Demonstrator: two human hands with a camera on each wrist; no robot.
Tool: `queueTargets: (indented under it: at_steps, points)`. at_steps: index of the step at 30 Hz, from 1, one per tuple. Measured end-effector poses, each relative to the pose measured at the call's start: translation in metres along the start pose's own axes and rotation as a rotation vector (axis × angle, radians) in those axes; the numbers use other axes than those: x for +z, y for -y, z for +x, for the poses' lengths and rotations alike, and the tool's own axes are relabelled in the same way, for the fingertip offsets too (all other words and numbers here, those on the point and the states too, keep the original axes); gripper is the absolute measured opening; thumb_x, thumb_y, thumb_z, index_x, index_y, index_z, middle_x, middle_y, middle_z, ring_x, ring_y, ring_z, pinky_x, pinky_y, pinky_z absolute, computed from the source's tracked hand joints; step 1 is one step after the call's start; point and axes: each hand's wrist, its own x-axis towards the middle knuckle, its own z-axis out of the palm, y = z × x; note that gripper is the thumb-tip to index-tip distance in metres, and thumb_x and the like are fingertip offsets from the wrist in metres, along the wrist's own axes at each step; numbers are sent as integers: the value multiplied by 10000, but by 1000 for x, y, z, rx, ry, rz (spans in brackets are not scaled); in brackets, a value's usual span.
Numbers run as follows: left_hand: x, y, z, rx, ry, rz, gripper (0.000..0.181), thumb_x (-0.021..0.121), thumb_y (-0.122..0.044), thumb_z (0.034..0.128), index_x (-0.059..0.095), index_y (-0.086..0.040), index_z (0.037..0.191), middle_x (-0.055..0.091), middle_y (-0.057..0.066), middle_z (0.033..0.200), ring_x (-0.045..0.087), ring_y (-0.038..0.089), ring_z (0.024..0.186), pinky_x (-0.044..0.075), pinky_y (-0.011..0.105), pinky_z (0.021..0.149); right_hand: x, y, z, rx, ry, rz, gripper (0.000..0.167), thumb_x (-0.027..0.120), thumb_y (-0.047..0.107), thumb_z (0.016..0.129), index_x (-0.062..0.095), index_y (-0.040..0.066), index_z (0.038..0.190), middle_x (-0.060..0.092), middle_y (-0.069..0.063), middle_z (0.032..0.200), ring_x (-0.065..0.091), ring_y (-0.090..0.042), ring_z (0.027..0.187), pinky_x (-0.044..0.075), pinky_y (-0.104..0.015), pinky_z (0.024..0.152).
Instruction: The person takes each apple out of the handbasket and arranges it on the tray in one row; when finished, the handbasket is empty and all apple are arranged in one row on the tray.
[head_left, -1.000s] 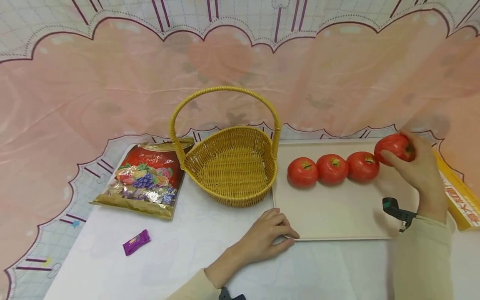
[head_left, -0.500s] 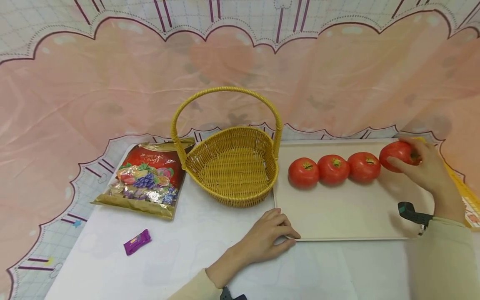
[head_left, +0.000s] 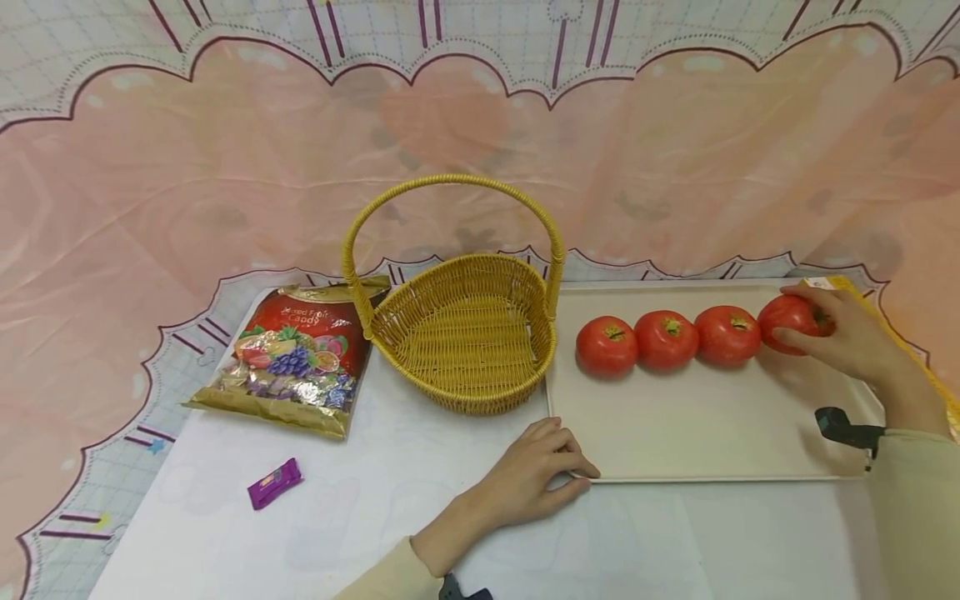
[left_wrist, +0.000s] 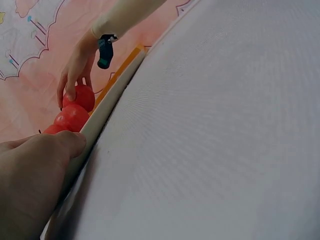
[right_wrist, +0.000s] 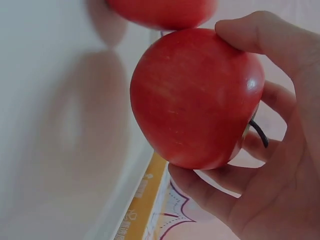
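Note:
My right hand [head_left: 843,333] grips a red apple [head_left: 793,323] between thumb and fingers, at the right end of a row. In the right wrist view the held apple [right_wrist: 195,100] lies tilted, its dark stem towards the palm, close against the neighbouring apple [right_wrist: 165,10]. Three other red apples stand in line on the cream tray [head_left: 697,433]: the left one [head_left: 607,346], the middle one [head_left: 666,340] and the right one [head_left: 727,335]. My left hand [head_left: 528,475] rests at the tray's front left corner, fingers loosely bent; the left wrist view shows its thumb [left_wrist: 72,144] by the rim.
A yellow wicker basket [head_left: 480,400] with a tall handle stands left of the tray. Further left lie a red and gold candy bag [head_left: 292,358] and a purple-wrapped candy [head_left: 275,484]. A yellow box [head_left: 847,287] lies beyond the tray's right edge. Patterned cloth hangs behind.
My right hand has moved right, then lowered the apple to the end of the row, turning it slightly. The left hand has stayed at the tray's corner.

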Motion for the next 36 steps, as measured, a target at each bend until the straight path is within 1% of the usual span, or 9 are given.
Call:
queueTargets:
  at_steps: [2, 7, 12, 15, 20, 25, 28, 33, 36]
  points:
    - [0, 0, 0, 2, -3, 4, 128, 624, -281, 897, 715, -283, 988, 554, -141, 909, 511, 46, 998, 267, 344, 1162, -2, -1, 2, 8, 54, 8, 678, 658, 342, 865, 354, 83, 1413, 293, -345, 1329, 268, -524, 1170, 341, -709, 824]
    - [1, 0, 0, 12, -3, 3, 135, 616, -284, 904, 714, -285, 997, 552, -143, 914, 506, 44, 997, 264, 345, 1163, -6, -3, 6, 21, 191, 16, 704, 618, 362, 895, 289, 86, 1452, 250, -356, 1367, 278, -531, 1164, 346, -727, 847]
    - [2, 0, -1, 16, -9, 8, 135, 616, -288, 904, 713, -286, 998, 551, -145, 914, 506, 42, 991, 260, 336, 1163, -7, -7, 13, 12, 251, 17, 715, 610, 356, 899, 265, 83, 1464, 217, -369, 1398, 261, -554, 1185, 320, -734, 863]
    - [2, 0, -1, 13, -7, 0, 135, 619, -286, 902, 714, -283, 998, 552, -145, 914, 505, 42, 989, 256, 337, 1166, -5, -9, 16, 14, 266, 25, 737, 613, 348, 901, 239, 69, 1472, 232, -366, 1384, 273, -544, 1174, 320, -720, 874]
    - [1, -1, -1, 12, -7, 0, 133, 622, -278, 899, 715, -279, 994, 553, -141, 911, 506, 44, 976, 261, 340, 1164, -3, -10, 18, 18, 265, 59, 761, 634, 325, 893, 227, 47, 1473, 282, -336, 1350, 323, -492, 1147, 343, -693, 893]
    - [0, 0, -2, 7, -4, 8, 132, 625, -281, 896, 714, -282, 993, 555, -141, 913, 505, 47, 980, 257, 334, 1165, -1, -9, 18, 59, 305, 77, 814, 617, 373, 896, 154, 88, 1501, 210, -346, 1422, 239, -541, 1213, 288, -746, 901]
    - [0, 0, -2, 5, -1, 16, 135, 628, -287, 893, 714, -286, 997, 554, -143, 916, 506, 46, 983, 260, 334, 1163, -1, -9, 16, 76, 324, 64, 821, 608, 398, 896, 144, 101, 1504, 180, -348, 1438, 204, -553, 1223, 284, -758, 891]
    - [0, 1, -2, 8, 7, 27, 139, 630, -290, 891, 713, -287, 1002, 554, -146, 921, 508, 42, 984, 265, 329, 1160, 3, -7, 15, 61, 322, 35, 835, 625, 405, 880, 162, 84, 1495, 193, -352, 1429, 213, -555, 1208, 303, -757, 876]
    - [-1, 2, -2, 8, 8, 22, 138, 626, -289, 895, 710, -284, 1005, 554, -143, 930, 501, 42, 991, 294, 301, 1135, 7, -9, 15, 22, 292, 24, 843, 646, 376, 869, 171, 53, 1486, 188, -367, 1412, 229, -559, 1195, 309, -755, 868]
